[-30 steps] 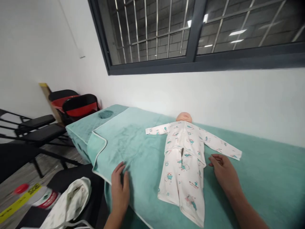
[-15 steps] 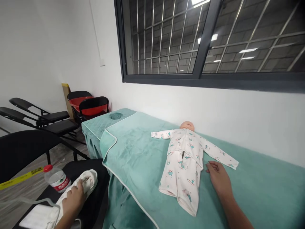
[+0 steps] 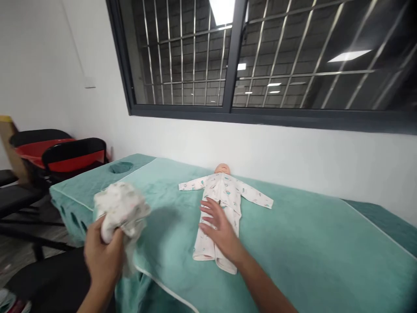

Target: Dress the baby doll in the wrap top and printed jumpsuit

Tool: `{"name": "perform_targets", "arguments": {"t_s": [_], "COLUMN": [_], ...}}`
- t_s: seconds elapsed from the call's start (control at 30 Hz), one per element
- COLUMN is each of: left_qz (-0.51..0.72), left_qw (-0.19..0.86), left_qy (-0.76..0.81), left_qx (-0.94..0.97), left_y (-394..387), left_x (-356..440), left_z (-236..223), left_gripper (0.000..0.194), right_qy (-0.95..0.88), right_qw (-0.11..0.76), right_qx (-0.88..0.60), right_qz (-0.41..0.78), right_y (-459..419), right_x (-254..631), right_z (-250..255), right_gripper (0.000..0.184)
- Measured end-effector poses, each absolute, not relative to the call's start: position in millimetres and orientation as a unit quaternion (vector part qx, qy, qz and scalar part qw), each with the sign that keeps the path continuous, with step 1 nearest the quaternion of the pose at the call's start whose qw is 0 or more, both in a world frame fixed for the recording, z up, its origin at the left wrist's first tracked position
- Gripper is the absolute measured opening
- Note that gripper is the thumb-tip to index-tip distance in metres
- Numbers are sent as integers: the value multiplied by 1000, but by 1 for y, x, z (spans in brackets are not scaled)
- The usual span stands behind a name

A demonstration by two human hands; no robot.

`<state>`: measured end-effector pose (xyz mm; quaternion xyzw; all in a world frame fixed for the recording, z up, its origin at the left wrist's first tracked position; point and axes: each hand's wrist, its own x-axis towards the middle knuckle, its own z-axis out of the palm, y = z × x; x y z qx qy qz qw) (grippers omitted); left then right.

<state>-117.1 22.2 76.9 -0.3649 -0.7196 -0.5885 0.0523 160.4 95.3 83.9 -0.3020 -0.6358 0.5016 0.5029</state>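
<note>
My left hand (image 3: 104, 252) grips a bunched white cloth with a faint print (image 3: 122, 206), held up over the left edge of the bed; it is blurred, so its exact kind is unclear. My right hand (image 3: 220, 228) is empty, fingers spread, above the trouser part of a white printed baby outfit (image 3: 224, 191). A doll (image 3: 223, 168) wears this outfit and lies on its back, arms stretched to both sides, head towards the wall. Its feet and hands do not show beyond the cloth.
A green blanket (image 3: 293, 243) covers the bed, whose left end has a round hole (image 3: 121, 167). At the left stand black folding chairs (image 3: 74, 152), two holding red basins. A black seat (image 3: 55, 278) is at lower left. A barred window (image 3: 228, 61) is above.
My left hand has lifted the white cloth from the black chair and brought it up over the bed edge. The right hand has moved left over the doll's outfit. The view has turned right.
</note>
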Motion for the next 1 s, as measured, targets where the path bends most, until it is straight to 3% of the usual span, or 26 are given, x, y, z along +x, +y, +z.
{"name": "perform_targets", "arguments": {"t_s": [0.07, 0.1, 0.23, 0.33, 0.43, 0.53, 0.6, 0.73, 0.8, 0.9, 1.0], "left_qz": [-639, -646, -583, -524, -520, -559, -585, -585, -565, -543, -529], "left_qw": [-53, -111, -394, -507, -485, -456, -433, -389, -374, -326, -283], "left_qy": [-644, -604, -419, -308, -338, -395, -436, -499, -509, -517, -502], "left_qx": [-418, -453, -574, -611, -616, -569, -530, -508, -532, -576, -623], "left_y": [49, 60, 82, 83, 95, 122, 144, 179, 195, 228, 273], "left_x": [-64, -38, 37, 54, 50, 43, 41, 44, 47, 54, 67], "left_z": [102, 112, 128, 122, 106, 85, 71, 55, 55, 63, 73], "left_gripper": [45, 45, 56, 57, 40, 34, 31, 26, 27, 30, 32], "right_qy": [-621, -596, -459, -439, -501, -530, -541, -620, -627, -633, -650], "right_qw": [486, 501, 618, 658, 662, 604, 518, 212, 144, 200, 310], "right_qx": [-254, -238, -251, -312, -414, -565, -657, -755, -766, -746, -694], "right_qz": [560, 581, 587, 527, 373, 188, 84, 30, 5, -55, 4], "right_y": [95, 97, 109, 114, 112, 109, 112, 118, 118, 123, 151], "right_x": [134, 126, 137, 194, 275, 350, 385, 422, 425, 407, 355], "right_z": [96, 100, 109, 124, 148, 154, 133, 65, 50, 65, 91], "right_gripper": [87, 88, 63, 68, 77, 74, 71, 76, 80, 76, 52]}}
